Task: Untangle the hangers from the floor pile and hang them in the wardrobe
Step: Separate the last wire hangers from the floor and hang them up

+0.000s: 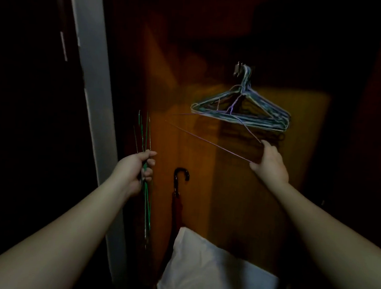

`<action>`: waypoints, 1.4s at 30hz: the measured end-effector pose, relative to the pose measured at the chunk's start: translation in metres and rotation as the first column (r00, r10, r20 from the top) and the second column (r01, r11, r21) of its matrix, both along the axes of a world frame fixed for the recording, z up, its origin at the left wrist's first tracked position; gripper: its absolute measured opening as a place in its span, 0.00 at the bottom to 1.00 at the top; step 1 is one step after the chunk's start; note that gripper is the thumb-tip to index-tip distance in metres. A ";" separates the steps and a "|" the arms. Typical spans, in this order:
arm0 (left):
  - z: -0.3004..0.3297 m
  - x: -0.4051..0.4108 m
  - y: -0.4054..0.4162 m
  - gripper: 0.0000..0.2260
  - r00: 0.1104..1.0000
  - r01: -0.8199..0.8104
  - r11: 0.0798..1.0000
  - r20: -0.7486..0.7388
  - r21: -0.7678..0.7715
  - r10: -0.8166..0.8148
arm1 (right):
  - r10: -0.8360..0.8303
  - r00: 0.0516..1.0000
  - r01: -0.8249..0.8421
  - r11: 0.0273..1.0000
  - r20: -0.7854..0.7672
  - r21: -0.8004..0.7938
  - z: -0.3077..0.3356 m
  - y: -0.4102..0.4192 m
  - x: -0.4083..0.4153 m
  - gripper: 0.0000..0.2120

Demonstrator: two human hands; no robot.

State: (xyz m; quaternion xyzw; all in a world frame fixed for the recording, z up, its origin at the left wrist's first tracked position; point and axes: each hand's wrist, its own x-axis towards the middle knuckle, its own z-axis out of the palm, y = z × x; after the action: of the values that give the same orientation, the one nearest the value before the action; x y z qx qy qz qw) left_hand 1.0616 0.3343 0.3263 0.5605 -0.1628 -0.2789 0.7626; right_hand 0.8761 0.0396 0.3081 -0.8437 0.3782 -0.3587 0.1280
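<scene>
Progress: a bundle of hung hangers (243, 112), wire and of mixed pale colours, is already on a small metal hook (238, 69) fixed to the back panel of the wardrobe (158, 79). Their hook ends crowd together on that one fitting. Judged from this, a good part of the task is done.

In hand: the right hand (270, 161) pinches a purple hanger (210, 143) at one corner, with the long bottom wire running out to the left. Its neck reaches up into the hung bundle. Whether its hook is already seated on the fitting or only close to it cannot be told in this dim light.

The left hand (139, 170) is curled round a batch of green hangers (147, 155), held edge-on and upright, their ends rising above the fist and trailing below it. These are not yet hung. The floor pile is out of view, so what remains there cannot be stated.

Room and edges: the grey door frame (90, 105) stands just beside the left hand and limits any swing to that side. The held green batch hangs near an umbrella (178, 188) leaning upright in the wardrobe, and a white cloth (208, 267) lies below both hands. Open room lies between the two hands, in front of the back panel. The far end of the purple hanger points toward the green batch; in my judgement a snag there is the main risk, along with catching wires of the hung bundle.
</scene>
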 end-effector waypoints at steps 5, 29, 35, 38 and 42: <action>0.039 0.010 -0.053 0.10 0.999 0.005 0.998 0.038 -0.065 -0.003 | -0.075 0.994 0.081 0.994 0.082 -0.079 0.045 -0.047 0.015 0.38; 0.098 0.075 -0.175 0.11 0.992 0.074 0.991 0.107 -0.114 -0.062 | -0.140 0.989 0.146 0.954 0.041 -0.261 0.074 -0.163 0.078 0.38; 0.101 0.090 -0.175 0.11 0.990 0.111 0.986 0.098 -0.125 -0.099 | -0.197 0.980 0.194 0.937 0.016 -0.292 0.071 -0.164 0.080 0.39; 0.100 0.096 -0.174 0.11 0.989 0.135 0.982 0.085 -0.130 -0.124 | -0.210 0.977 0.207 0.933 0.021 -0.294 0.067 -0.162 0.082 0.39; 0.099 0.102 -0.173 0.11 0.985 0.161 0.979 0.084 -0.123 -0.152 | -0.225 0.973 0.227 0.924 0.042 -0.309 0.064 -0.159 0.081 0.38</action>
State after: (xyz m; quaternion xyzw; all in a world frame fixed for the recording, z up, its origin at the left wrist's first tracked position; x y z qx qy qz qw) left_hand 1.1638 0.1612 0.4248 0.5053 -0.2524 -0.3057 0.7665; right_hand 0.9572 -0.1193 0.3720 -0.8031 0.4112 -0.4286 -0.0480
